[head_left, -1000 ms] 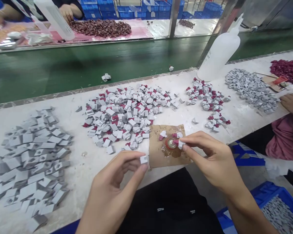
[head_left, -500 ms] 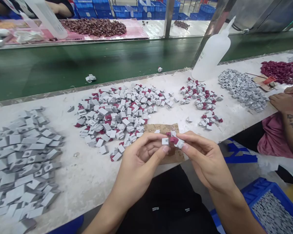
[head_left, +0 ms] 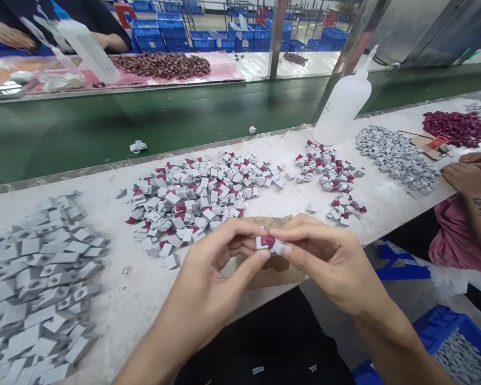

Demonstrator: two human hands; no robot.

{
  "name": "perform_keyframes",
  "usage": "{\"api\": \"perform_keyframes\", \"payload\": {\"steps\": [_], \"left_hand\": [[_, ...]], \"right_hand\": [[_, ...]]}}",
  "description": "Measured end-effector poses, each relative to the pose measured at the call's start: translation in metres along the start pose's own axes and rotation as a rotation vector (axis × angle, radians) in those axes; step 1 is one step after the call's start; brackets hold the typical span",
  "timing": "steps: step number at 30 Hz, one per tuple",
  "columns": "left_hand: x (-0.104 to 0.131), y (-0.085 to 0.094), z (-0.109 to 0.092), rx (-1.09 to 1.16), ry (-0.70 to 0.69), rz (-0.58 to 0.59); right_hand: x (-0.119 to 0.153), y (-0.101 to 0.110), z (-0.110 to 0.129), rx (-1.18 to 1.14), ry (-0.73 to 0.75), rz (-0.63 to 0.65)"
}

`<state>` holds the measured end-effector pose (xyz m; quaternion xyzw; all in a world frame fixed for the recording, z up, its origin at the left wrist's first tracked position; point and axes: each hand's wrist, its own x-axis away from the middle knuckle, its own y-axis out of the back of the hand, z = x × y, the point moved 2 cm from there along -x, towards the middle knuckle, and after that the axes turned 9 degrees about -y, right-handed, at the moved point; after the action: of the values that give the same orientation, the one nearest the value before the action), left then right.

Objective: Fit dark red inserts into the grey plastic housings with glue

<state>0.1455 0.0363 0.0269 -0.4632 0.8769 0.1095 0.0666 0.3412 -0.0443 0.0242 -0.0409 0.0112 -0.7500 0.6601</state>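
Observation:
Between the thumb and fingers of my left hand (head_left: 220, 270) is a small grey plastic block (head_left: 260, 243). My right hand (head_left: 331, 259) pinches a small maroon-and-grey plastic piece (head_left: 278, 247), whose maroon part lies against the block. Whether the two are joined, I cannot tell. Both hands are above a piece of brown cardboard (head_left: 278, 278) at the table's near edge. Just behind them lies a heap of grey and maroon pieces (head_left: 200, 195). Larger grey blocks (head_left: 44, 278) are piled on the left.
A white squeeze bottle (head_left: 342, 109) stands behind a smaller mixed pile (head_left: 328, 166). Farther right are grey parts (head_left: 396, 158), maroon parts (head_left: 457, 128) and a co-worker's hands (head_left: 465, 174). Along the back runs a green conveyor belt (head_left: 192, 117). A blue crate (head_left: 444, 321) sits low at right.
The grey block and the maroon-and-grey piece, apart before, are now against each other. Both hands have come closer together. The whole view has shifted slightly, with the scene lower in the picture.

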Motion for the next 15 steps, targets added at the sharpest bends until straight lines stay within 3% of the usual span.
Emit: {"api": "perform_keyframes", "payload": {"steps": [2,4,8,12,15], "left_hand": [[-0.014,0.02,-0.005,-0.111,0.01,0.039],[-0.034,0.045,-0.009,-0.267,0.033,0.048],[-0.094,0.088,-0.009,-0.593,0.114,-0.11],[-0.172,0.101,0.011,-0.75,0.235,-0.188],[-0.231,0.1,0.04,-0.783,0.339,-0.176]], "right_hand": [[-0.026,0.001,0.013,0.097,-0.029,0.095],[-0.068,0.006,0.025,0.28,-0.011,0.089],[-0.19,0.015,0.03,0.774,-0.028,-0.221],[-0.298,0.006,0.01,0.845,-0.09,-0.292],[-0.343,-0.001,-0.005,0.816,-0.133,-0.268]]}}
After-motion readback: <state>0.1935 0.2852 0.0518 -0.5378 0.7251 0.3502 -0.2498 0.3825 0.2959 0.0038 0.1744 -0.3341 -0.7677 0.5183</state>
